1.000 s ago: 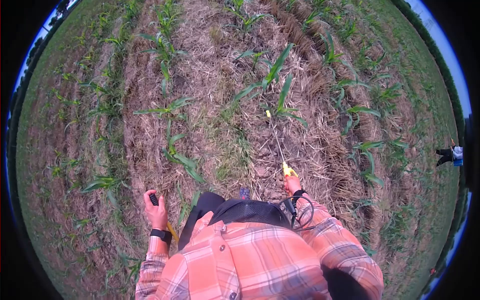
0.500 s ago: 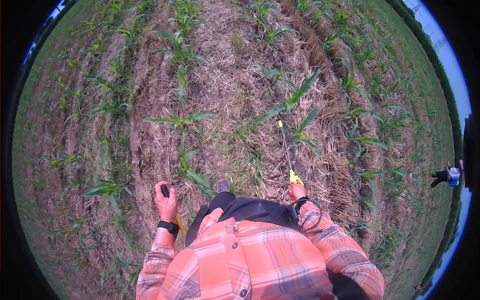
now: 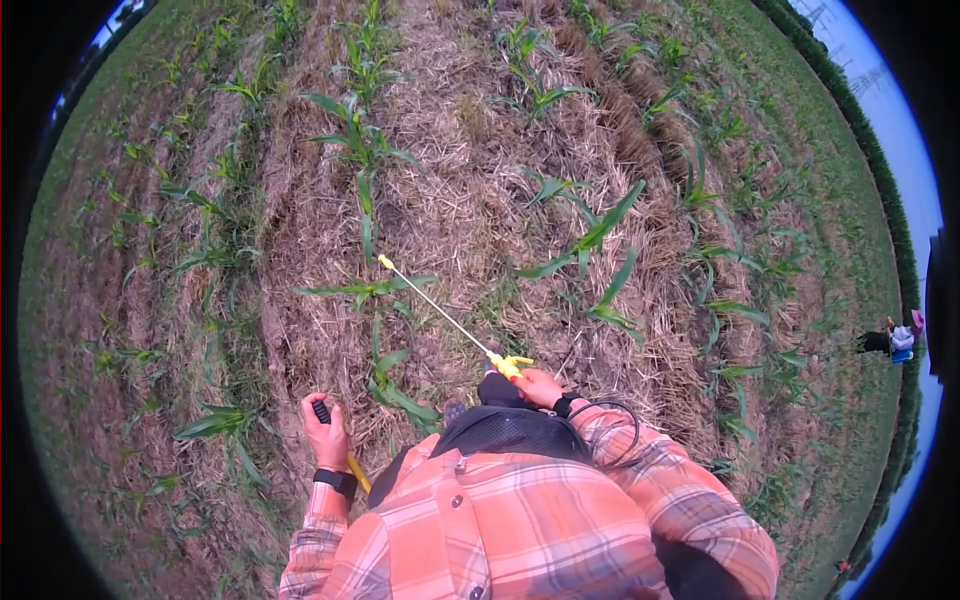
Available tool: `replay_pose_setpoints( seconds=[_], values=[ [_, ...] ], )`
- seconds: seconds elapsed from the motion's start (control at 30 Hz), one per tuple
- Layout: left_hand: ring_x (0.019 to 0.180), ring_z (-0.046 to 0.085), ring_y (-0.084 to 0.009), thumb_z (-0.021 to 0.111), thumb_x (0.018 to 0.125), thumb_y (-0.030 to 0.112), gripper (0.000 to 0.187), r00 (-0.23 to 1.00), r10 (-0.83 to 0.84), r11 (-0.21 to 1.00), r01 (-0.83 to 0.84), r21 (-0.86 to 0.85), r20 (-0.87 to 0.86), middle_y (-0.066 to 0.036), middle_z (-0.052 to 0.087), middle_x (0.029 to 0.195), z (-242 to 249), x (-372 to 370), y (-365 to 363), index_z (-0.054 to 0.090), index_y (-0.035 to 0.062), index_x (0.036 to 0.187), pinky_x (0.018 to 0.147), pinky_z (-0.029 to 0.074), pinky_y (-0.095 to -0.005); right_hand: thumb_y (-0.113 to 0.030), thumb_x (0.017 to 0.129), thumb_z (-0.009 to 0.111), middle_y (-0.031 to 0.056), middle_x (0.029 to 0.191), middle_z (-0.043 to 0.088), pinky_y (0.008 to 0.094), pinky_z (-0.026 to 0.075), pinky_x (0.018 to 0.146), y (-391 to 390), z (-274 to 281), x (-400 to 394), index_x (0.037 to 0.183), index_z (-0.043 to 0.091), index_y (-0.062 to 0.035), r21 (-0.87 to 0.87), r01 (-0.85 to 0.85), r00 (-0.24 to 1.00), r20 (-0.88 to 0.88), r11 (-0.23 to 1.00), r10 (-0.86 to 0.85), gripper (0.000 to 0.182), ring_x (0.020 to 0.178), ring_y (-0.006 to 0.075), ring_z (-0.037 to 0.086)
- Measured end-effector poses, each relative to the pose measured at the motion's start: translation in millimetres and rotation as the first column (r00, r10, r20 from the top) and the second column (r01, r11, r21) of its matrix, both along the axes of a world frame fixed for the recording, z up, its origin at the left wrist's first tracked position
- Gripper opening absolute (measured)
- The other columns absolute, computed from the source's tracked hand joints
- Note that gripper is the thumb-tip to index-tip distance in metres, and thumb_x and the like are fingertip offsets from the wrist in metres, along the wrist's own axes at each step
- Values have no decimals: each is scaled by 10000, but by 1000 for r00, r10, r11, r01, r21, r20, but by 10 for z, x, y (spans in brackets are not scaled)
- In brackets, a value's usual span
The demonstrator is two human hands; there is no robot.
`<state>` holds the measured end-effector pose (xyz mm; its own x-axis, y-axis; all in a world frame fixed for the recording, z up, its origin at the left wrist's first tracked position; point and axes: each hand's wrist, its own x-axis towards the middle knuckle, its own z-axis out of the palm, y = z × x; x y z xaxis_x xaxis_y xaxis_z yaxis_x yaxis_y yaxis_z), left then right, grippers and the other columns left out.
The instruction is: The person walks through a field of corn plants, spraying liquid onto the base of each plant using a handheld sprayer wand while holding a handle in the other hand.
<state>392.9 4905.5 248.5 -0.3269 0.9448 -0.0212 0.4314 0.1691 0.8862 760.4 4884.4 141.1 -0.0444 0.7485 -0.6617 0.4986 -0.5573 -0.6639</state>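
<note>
A person in an orange plaid shirt [image 3: 520, 510] stands in a field of young green plants, a yellow-handled wand [image 3: 440, 308] angled forward and to the left across the view. The right grip [image 3: 541, 388] is closed around the wand's yellow handle, at the end nearest the body. The pale rod runs out to a yellow nozzle [image 3: 386, 262] at the far end, above a leafy plant [image 3: 362, 290]; whether nozzle and leaves touch cannot be told from this angle.

To the left of the wand's handle, the left grip [image 3: 327, 435] is clenched on a black handle [image 3: 321, 411], with a yellow bar [image 3: 358, 474] showing beside the wrist. A black watch-like band [image 3: 336, 482] circles that wrist. Behind the wand's handle, a thin dark hose [image 3: 634, 425] loops beside the right sleeve.

Another plant [image 3: 393, 388] grows to the left of the wand's handle, and a taller one [image 3: 598, 232] rises to the right of the rod. Dry straw [image 3: 440, 190] covers the soil beyond the nozzle. Far to the wand's right, at the curved edge of the view, is a second person [image 3: 903, 342], apparently in pink headwear.
</note>
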Motion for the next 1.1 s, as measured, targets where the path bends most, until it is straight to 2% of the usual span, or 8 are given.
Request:
replay_pose_setpoints(
  seconds=[0.07,0.2,0.4,0.6,0.63,0.8,0.93,1.1],
  values=[
    [498,328,-70,502,706,13,204,993,-9,992,24,123,-121,18,347,592,-164,-63,154,417,83,878,446,297,-227,-345,781,467,1,524,468,216,317,364,134,-110,-26,708,502,-70,51,6,999,-34,999,-4,287,395,90,405],
    [485,315,-71,507,706,15,197,997,73,996,-74,-55,-16,26,332,582,92,151,527,416,79,868,433,281,-225,-332,769,490,8,545,492,228,352,392,552,-221,94,727,514,-69,-39,58,982,-180,998,-65,268,432,91,444],
    [469,317,-77,514,701,12,215,997,-5,999,2,-37,-77,21,337,565,181,444,1166,422,87,880,423,282,-233,-315,781,449,19,543,498,249,347,362,1075,-215,603,687,494,-66,-53,174,984,51,983,-172,270,401,114,444],
    [469,337,-76,513,703,16,219,989,-59,997,65,36,-137,16,363,577,264,756,1701,421,87,889,420,289,-241,-302,791,433,12,509,463,247,323,305,1391,-308,1380,708,478,-69,10,506,857,106,863,-504,252,356,109,406],
    [484,343,-73,513,704,17,221,994,-52,998,48,-39,-98,12,372,593,383,859,1770,423,83,896,431,294,-236,-299,792,437,18,508,465,249,315,292,1366,-754,1622,685,460,-67,138,480,858,130,867,-496,256,353,107,406],
    [484,344,-72,513,709,22,218,991,-47,999,46,-5,-127,15,376,584,321,903,2014,426,82,900,439,299,-225,-265,804,419,13,478,424,246,285,260,1491,-610,2125,673,417,-67,171,764,631,9,622,-776,238,313,105,365],
    [467,344,-74,518,710,26,220,977,-51,997,63,54,-205,20,376,564,283,872,2276,428,84,902,432,300,-220,-297,782,449,48,479,478,285,340,302,1651,-347,2388,657,473,-26,215,834,498,105,508,-861,299,363,156,456],
    [484,359,-74,520,706,21,222,992,-55,998,54,-13,-113,15,383,577,323,859,2719,428,83,898,441,311,-225,-278,807,423,39,464,440,267,304,258,1922,-253,2501,631,427,-46,292,770,515,240,567,-823,292,299,130,383]
  ],
)
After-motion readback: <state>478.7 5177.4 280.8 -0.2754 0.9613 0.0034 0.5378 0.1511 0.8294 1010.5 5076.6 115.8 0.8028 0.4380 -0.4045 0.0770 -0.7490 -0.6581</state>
